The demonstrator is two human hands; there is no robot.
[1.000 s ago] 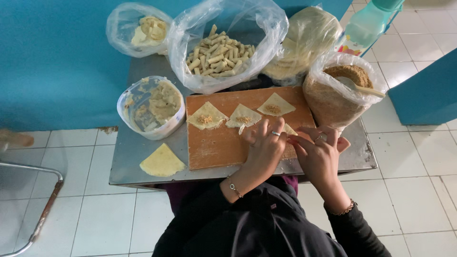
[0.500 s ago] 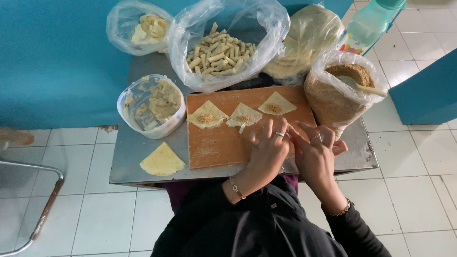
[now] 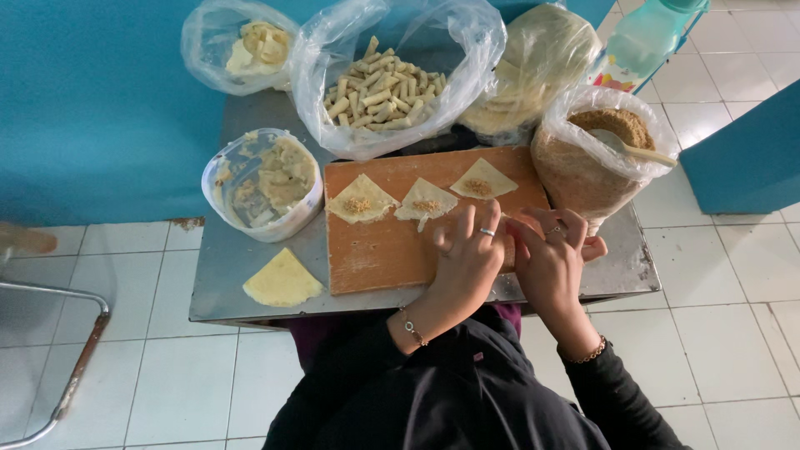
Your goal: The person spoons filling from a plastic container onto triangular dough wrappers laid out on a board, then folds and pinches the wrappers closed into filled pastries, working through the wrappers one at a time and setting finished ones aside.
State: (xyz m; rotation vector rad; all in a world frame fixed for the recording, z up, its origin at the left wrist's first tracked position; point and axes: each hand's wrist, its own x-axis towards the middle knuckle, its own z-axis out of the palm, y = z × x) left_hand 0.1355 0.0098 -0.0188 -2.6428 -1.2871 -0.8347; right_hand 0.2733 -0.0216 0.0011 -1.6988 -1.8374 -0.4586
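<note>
Head view: steel table (image 3: 250, 258) on white-tiled floor (image 3: 733, 275).

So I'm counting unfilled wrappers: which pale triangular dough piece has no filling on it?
The yellow triangular dough piece lying alone on the metal table, off the wooden board; the board's three carry brown filling.

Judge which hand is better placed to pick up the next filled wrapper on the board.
Left. The left hand rests beside the middle filled wrapper on the wooden board; the right hand sits farther off, at the board's right edge.
</note>
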